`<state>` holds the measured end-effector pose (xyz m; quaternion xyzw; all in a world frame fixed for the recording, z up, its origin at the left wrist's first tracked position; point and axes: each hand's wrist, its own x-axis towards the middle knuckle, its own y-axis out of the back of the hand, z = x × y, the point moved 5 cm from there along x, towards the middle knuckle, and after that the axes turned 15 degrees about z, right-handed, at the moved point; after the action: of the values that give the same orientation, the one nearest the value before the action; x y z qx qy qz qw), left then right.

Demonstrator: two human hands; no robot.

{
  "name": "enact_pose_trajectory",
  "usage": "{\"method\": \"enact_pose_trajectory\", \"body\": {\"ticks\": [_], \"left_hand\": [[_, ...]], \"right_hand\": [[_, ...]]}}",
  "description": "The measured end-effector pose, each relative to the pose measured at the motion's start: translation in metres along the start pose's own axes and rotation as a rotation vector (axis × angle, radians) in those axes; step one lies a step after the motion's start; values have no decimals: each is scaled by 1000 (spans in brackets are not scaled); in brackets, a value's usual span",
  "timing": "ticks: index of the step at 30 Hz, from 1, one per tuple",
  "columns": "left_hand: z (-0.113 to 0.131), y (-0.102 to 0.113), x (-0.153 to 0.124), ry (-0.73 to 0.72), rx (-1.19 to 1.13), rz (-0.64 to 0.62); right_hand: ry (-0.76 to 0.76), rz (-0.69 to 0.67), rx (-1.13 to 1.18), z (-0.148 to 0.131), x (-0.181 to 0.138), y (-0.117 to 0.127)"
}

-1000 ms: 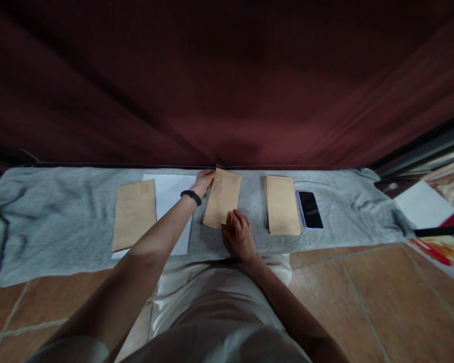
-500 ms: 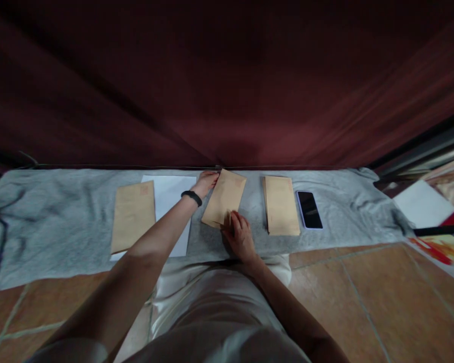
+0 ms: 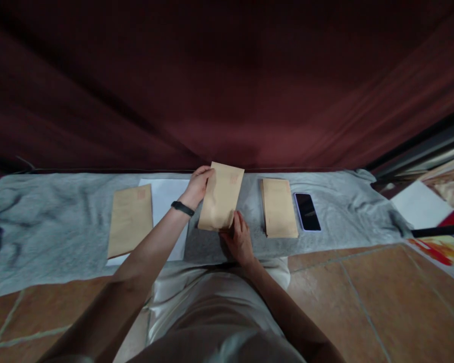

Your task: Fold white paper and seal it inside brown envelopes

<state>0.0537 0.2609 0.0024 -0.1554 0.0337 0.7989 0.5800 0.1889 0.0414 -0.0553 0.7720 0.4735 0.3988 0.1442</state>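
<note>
A brown paper envelope point(image 3: 221, 196) with a faint reddish print near its top right is held between both hands, a little tilted. My left hand point(image 3: 199, 185), with a black band on the wrist, grips its upper left edge, fingers partly hidden behind the paper. At the lower right corner, my right hand point(image 3: 240, 239) pinches the envelope, the thumb underneath. A stack of similar envelopes point(image 3: 280, 208) lies to the right. On the left, another brown envelope point(image 3: 130, 219) rests partly over white paper point(image 3: 166, 199).
A smartphone point(image 3: 307, 212) lies right of the envelope stack. Grey cloth point(image 3: 340, 206) covers the narrow surface, with a dark red curtain point(image 3: 227, 111) hanging behind it. White card and colourful printed material point(image 3: 442, 252) are at the far right. Tiled floor point(image 3: 344, 297) shows in front.
The envelope has been raised and turned more upright. My left hand has moved slightly left and now grips its edge more fully; my right hand stays at the lower corner.
</note>
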Motion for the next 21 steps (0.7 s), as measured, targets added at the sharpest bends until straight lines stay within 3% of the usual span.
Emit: {"method": "enact_pose_trajectory", "body": {"ticks": [7,15,21], "left_hand": [[10,25,-28,-4,-119,-53],[4,28,-28,-16,-95,2],[-9,33,-13,-85,19,94]], "right_hand": [[38,-40,-9,-3,-1,-1],[20,-61,-8,-3,0,0],[41,-50,10,-2,1,-2]]}}
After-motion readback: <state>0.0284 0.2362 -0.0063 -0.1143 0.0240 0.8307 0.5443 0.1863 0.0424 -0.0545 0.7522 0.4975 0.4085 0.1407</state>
